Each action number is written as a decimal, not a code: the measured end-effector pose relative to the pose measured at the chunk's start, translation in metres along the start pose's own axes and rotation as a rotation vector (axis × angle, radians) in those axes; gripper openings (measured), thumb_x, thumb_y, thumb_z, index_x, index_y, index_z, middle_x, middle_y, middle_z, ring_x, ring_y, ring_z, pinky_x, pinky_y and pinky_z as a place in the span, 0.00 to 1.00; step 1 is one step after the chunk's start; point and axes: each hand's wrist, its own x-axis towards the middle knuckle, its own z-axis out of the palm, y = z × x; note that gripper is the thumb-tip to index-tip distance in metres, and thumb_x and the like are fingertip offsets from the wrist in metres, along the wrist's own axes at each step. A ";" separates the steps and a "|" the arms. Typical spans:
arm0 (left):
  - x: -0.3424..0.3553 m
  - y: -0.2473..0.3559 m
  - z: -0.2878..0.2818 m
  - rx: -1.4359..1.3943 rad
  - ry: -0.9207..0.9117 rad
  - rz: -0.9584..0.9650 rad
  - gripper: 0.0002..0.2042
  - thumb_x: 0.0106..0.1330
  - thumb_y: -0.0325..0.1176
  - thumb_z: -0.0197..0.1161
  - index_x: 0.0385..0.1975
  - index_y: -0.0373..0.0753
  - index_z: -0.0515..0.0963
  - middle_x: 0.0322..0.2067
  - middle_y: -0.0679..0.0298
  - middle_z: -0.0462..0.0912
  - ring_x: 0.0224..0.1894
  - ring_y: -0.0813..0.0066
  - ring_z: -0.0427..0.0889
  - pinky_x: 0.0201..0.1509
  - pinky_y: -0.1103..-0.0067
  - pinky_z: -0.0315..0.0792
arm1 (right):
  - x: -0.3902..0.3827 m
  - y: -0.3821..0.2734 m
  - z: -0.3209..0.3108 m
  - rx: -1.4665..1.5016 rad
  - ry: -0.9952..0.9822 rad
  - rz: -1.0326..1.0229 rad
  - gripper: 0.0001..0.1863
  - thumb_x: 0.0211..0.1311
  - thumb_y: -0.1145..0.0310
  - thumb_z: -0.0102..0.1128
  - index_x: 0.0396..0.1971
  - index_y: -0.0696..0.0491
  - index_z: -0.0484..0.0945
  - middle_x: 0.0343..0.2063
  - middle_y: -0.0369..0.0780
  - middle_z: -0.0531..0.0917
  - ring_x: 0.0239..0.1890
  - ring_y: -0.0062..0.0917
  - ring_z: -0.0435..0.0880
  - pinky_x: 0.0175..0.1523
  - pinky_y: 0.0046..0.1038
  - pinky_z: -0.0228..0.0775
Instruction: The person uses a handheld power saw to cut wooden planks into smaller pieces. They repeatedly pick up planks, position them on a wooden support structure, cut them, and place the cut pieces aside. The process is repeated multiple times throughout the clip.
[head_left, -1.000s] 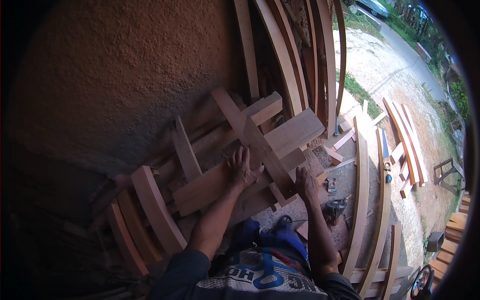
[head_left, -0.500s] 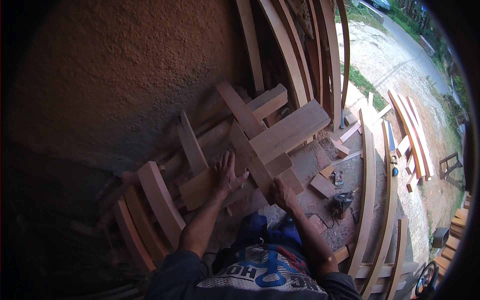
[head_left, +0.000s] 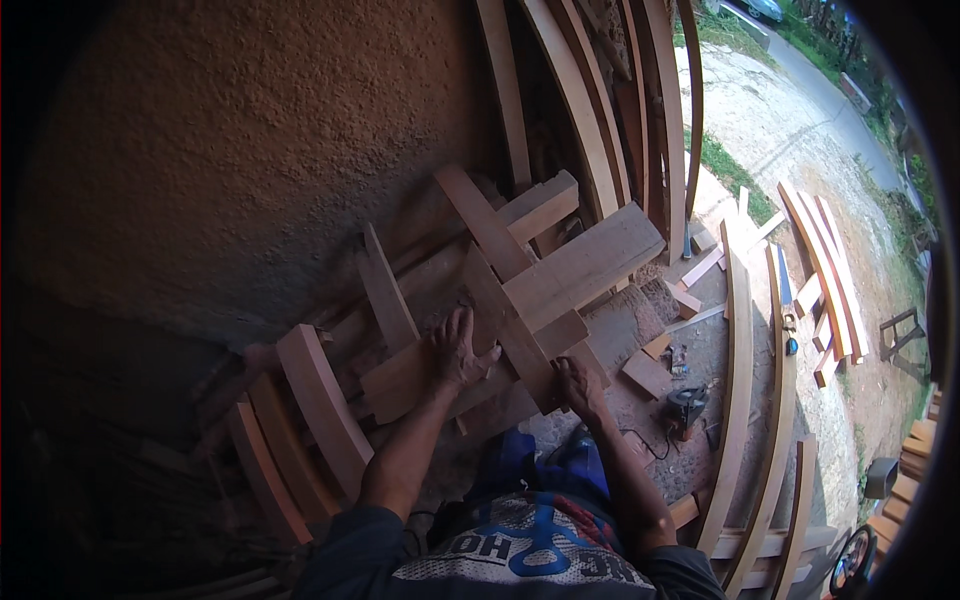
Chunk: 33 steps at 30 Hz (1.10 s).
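A thick wooden beam (head_left: 585, 262) runs slantwise in front of me, and a flat wooden board (head_left: 505, 320) lies across it. My left hand (head_left: 459, 352) rests on the wood just left of this board, fingers spread and thumb reaching toward the board's edge. At the board's near end is my right hand (head_left: 579, 389), its fingers curled closed by the right edge. Whatever those fingers pinch, perhaps something small, is hidden. Beneath and behind lie more timbers, among them a crosswise plank (head_left: 484, 222) and a narrow upright-edged piece (head_left: 386, 287).
Curved beams (head_left: 318, 400) lie at left, and long bent planks (head_left: 575, 90) lean at the back. A circular saw (head_left: 685, 402) with its cord sits on the floor at right, near a wood block (head_left: 647, 374). Beyond is a long beam (head_left: 738, 380) with a handsaw (head_left: 784, 275) nearby.
My right hand has shifted slightly right along the board's near end, its fingers more curled. My left hand stays in place on the wood. The boards look unmoved.
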 end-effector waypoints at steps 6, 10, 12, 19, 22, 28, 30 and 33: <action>-0.003 -0.013 0.002 -0.046 0.017 0.019 0.53 0.54 0.68 0.63 0.72 0.33 0.60 0.69 0.44 0.62 0.69 0.40 0.62 0.74 0.50 0.53 | 0.072 -0.016 -0.049 0.553 0.300 0.348 0.35 0.71 0.38 0.56 0.52 0.60 0.80 0.32 0.41 0.84 0.24 0.21 0.74 0.25 0.26 0.64; 0.004 -0.013 0.014 -0.100 0.054 0.055 0.53 0.53 0.68 0.63 0.72 0.32 0.61 0.68 0.41 0.63 0.68 0.37 0.62 0.73 0.50 0.54 | 0.136 -0.023 -0.065 0.544 0.158 0.422 0.36 0.63 0.34 0.62 0.43 0.57 0.79 0.25 0.37 0.78 0.19 0.18 0.68 0.21 0.25 0.57; 0.006 -0.011 0.021 -0.144 0.084 0.075 0.53 0.54 0.68 0.63 0.71 0.31 0.62 0.68 0.40 0.63 0.67 0.37 0.62 0.73 0.50 0.55 | 0.148 -0.008 -0.069 0.552 0.117 0.437 0.38 0.59 0.30 0.63 0.42 0.57 0.77 0.22 0.36 0.74 0.17 0.18 0.66 0.20 0.26 0.55; 0.004 0.010 0.016 -0.148 0.080 0.077 0.52 0.55 0.69 0.62 0.69 0.27 0.63 0.66 0.38 0.64 0.67 0.37 0.62 0.72 0.51 0.56 | 0.133 -0.018 -0.078 0.493 0.172 0.518 0.37 0.58 0.31 0.64 0.38 0.56 0.78 0.20 0.35 0.72 0.15 0.19 0.64 0.20 0.27 0.55; 0.009 0.007 0.010 -0.123 0.110 0.110 0.50 0.56 0.66 0.64 0.69 0.28 0.64 0.66 0.38 0.64 0.65 0.36 0.65 0.71 0.52 0.59 | 0.131 -0.028 -0.082 0.447 0.122 0.471 0.38 0.58 0.29 0.64 0.40 0.56 0.79 0.20 0.35 0.72 0.16 0.21 0.66 0.21 0.29 0.57; 0.007 0.012 0.009 -0.078 0.046 0.094 0.52 0.55 0.66 0.64 0.70 0.28 0.63 0.67 0.38 0.64 0.66 0.36 0.64 0.70 0.51 0.59 | 0.128 -0.018 -0.091 0.465 0.084 0.494 0.40 0.59 0.27 0.60 0.42 0.57 0.79 0.21 0.36 0.74 0.18 0.20 0.70 0.20 0.26 0.59; 0.005 0.003 0.012 -0.071 0.056 0.075 0.52 0.54 0.67 0.64 0.70 0.29 0.62 0.67 0.38 0.63 0.66 0.36 0.64 0.71 0.50 0.58 | 0.126 -0.022 -0.090 0.419 0.087 0.456 0.41 0.61 0.28 0.59 0.46 0.56 0.79 0.22 0.36 0.74 0.18 0.19 0.72 0.20 0.25 0.57; 0.003 0.003 0.019 -0.078 0.051 0.072 0.53 0.53 0.67 0.63 0.71 0.29 0.62 0.68 0.38 0.63 0.66 0.36 0.63 0.71 0.48 0.57 | 0.128 0.037 -0.066 0.326 0.536 0.206 0.34 0.69 0.41 0.57 0.53 0.60 0.77 0.34 0.43 0.81 0.38 0.33 0.81 0.41 0.35 0.73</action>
